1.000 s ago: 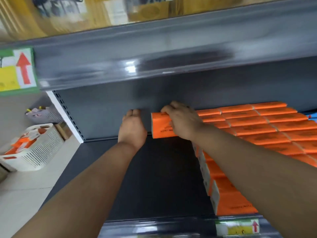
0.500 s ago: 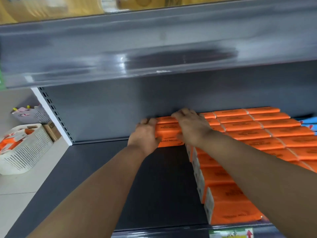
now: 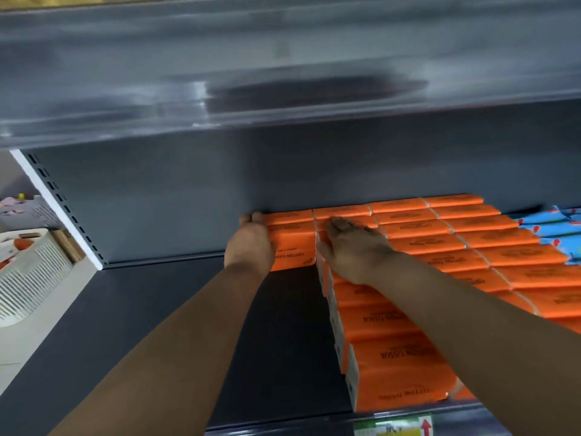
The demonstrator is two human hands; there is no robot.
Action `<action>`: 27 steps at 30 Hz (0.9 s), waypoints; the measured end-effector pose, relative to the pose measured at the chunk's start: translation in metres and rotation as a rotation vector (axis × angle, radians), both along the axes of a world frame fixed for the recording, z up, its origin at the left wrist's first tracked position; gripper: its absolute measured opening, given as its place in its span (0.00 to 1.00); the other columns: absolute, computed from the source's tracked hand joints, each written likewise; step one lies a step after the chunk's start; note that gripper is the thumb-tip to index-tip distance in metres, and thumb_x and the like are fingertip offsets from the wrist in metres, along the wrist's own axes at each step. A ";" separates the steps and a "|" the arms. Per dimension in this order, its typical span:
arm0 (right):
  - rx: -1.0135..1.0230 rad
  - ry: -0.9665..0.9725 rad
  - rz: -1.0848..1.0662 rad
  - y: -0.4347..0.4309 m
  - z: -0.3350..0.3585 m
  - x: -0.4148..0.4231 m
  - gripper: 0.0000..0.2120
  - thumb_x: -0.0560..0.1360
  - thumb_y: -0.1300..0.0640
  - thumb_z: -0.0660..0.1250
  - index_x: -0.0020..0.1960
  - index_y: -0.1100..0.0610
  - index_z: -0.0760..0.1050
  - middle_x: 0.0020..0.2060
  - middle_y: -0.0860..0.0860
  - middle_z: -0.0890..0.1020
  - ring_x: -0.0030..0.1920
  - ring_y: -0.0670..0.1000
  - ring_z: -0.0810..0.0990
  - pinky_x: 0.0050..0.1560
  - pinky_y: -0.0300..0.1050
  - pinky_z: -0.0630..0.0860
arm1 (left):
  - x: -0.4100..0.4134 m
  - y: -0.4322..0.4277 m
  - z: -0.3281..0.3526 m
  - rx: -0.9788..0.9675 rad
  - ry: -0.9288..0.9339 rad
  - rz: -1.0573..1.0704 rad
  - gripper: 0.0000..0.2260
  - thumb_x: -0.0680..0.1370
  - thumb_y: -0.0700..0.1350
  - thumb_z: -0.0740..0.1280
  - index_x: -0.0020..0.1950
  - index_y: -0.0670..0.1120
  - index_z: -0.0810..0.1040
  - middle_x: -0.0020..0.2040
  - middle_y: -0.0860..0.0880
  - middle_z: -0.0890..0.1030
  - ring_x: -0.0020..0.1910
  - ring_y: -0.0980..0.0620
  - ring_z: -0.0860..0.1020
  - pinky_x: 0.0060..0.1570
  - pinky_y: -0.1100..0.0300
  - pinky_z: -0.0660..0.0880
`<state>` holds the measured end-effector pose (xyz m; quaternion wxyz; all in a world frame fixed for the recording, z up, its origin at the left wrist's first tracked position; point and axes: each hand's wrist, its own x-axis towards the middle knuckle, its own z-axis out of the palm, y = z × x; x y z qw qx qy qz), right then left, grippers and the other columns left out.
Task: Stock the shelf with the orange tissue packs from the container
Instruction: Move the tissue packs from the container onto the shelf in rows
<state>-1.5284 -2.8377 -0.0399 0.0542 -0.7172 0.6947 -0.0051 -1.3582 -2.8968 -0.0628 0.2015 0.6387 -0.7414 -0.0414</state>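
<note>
Moved since the earlier frames: small stack of orange plastic-wrapped rectangular tissue packs (image 3: 290,243), now set back against the dark grey back panel (image 3: 157,199) and butted to the left rear corner of the stocked block of orange tissue packs (image 3: 471,256).

Left hand (image 3: 250,247): pressed flat against the stack's outer end, on the side away from the block, fingers laid straight towards the panel; nothing was enclosed.

Right hand (image 3: 355,250): spread palm-down, fingers straight, on top of the block at its left rear edge, just beside the stack; nothing was grasped.

Dark grey metal shelf deck (image 3: 157,325): left bare to the left of the block.

Blue patterned packets (image 3: 556,228): ranged against the block's right side.

White slatted plastic container (image 3: 28,272): placed well to the left of the block, off the shelf, with orange packs seen inside.

Green and yellow label with red arrow (image 3: 396,429): fixed on the front rail below the block's near edge.
</note>
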 end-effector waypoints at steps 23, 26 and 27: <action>-0.405 0.017 0.090 0.305 -0.035 -0.052 0.12 0.68 0.59 0.67 0.52 0.53 0.79 0.44 0.52 0.82 0.47 0.58 0.80 0.43 0.52 0.76 | -0.037 0.282 0.025 -0.146 0.125 -0.456 0.11 0.76 0.43 0.65 0.58 0.49 0.77 0.57 0.49 0.79 0.55 0.48 0.77 0.50 0.51 0.76; -0.274 0.010 0.027 0.358 -0.079 -0.072 0.13 0.71 0.58 0.67 0.56 0.51 0.79 0.48 0.51 0.82 0.51 0.57 0.80 0.47 0.50 0.75 | -0.060 0.326 -0.014 -0.054 0.110 -0.526 0.10 0.76 0.43 0.66 0.57 0.49 0.77 0.55 0.48 0.80 0.54 0.47 0.78 0.49 0.53 0.75; -0.203 0.017 0.003 0.374 -0.093 -0.078 0.14 0.73 0.57 0.66 0.59 0.50 0.77 0.52 0.50 0.81 0.54 0.56 0.79 0.50 0.50 0.74 | -0.068 0.339 -0.030 0.001 0.095 -0.540 0.10 0.76 0.43 0.66 0.57 0.48 0.77 0.55 0.49 0.79 0.53 0.48 0.78 0.47 0.55 0.75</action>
